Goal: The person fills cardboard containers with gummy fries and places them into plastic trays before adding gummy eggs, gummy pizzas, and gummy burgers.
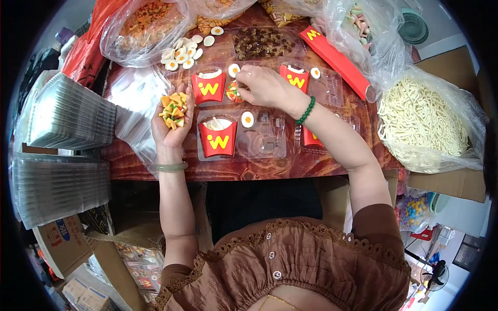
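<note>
A dark reddish wooden table (155,165) fills the far half of the view, crowded edge to edge, with cardboard boxes (62,243) and clutter on the floor below its near side. Stacks of clear plastic trays (67,111) stand at the left edge, and a big bag of pale noodle-shaped candy (423,122) sits at the right. At the far side lie more plastic bags, a scatter of fried-egg candies (181,52) and a long red carton (334,59). In the middle, clear compartment trays (264,140) hold red fry boxes (218,139) marked with a yellow W, each beside an egg candy. The left hand (174,122) is palm up over the table's left middle, cupped around a heap of small orange, yellow and green pizza-slice candies (173,110). The right hand (264,85) reaches across the trays, fingertips pinched on one such piece (234,92) at a far tray compartment, just beside a fry box. The forearm crosses over the nearer trays, hiding part of them.
</note>
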{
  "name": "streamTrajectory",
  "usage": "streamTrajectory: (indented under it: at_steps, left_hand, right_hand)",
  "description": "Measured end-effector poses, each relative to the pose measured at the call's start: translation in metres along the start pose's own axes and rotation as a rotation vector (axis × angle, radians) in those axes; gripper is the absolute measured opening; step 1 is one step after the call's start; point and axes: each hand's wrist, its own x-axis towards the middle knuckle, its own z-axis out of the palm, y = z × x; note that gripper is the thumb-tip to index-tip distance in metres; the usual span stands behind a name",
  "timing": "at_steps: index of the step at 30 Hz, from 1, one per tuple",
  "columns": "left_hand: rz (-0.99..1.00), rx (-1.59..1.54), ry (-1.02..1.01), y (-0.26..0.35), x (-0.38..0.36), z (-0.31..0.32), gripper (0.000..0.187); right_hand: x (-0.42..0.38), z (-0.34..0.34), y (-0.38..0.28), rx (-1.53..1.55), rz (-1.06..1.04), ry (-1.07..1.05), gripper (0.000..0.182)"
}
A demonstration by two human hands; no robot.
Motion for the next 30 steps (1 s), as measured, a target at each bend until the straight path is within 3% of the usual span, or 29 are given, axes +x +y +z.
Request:
streamTrajectory:
  at_steps: [5, 7, 8, 11, 15, 17, 21, 25, 26, 28, 30]
  left_hand:
    - [-0.016, -0.011, 0.016, 0.003, -0.002, -0.001, 0.032]
    - [-0.013, -0.016, -0.004, 0.0, -0.007, 0.003, 0.032]
    - [-0.008, -0.014, -0.001, -0.002, -0.009, 0.006, 0.032]
    - [-0.028, -0.012, -0.011, -0.011, -0.014, 0.014, 0.032]
    - [-0.08, -0.02, -0.064, -0.025, -0.02, 0.024, 0.032]
    - [-0.089, -0.017, -0.063, -0.03, -0.021, 0.026, 0.032]
    - [-0.144, 0.011, -0.059, -0.038, -0.025, 0.029, 0.033]
    - [-0.14, -0.007, -0.081, -0.036, -0.04, 0.035, 0.033]
    - [-0.109, 0.006, -0.077, -0.032, -0.043, 0.033, 0.033]
    - [-0.118, -0.016, -0.092, -0.025, -0.048, 0.032, 0.033]
    - [-0.117, -0.026, -0.118, -0.019, -0.049, 0.029, 0.033]
  right_hand:
    - [0.0, 0.011, 0.01, 0.0, -0.07, 0.108, 0.013]
    - [-0.002, 0.009, 0.012, 0.2, -0.053, 0.231, 0.013]
    - [-0.004, 0.007, 0.014, 0.199, -0.055, 0.23, 0.013]
    - [-0.01, -0.013, 0.003, 0.533, 0.2, 0.185, 0.017]
    - [-0.013, -0.008, 0.008, 0.685, 0.242, 0.248, 0.015]
    - [-0.016, -0.018, -0.003, 1.003, 0.304, 0.237, 0.014]
    - [-0.03, -0.046, -0.021, 1.223, 0.244, 0.196, 0.015]
    - [-0.104, -0.113, -0.02, 1.413, 0.151, 0.197, 0.026]
    - [-0.134, -0.132, -0.009, 1.226, 0.176, 0.204, 0.026]
    - [-0.207, -0.171, 0.012, 1.035, 0.52, -0.181, 0.02]
    - [-0.233, -0.172, -0.002, 0.389, 0.79, -0.427, 0.016]
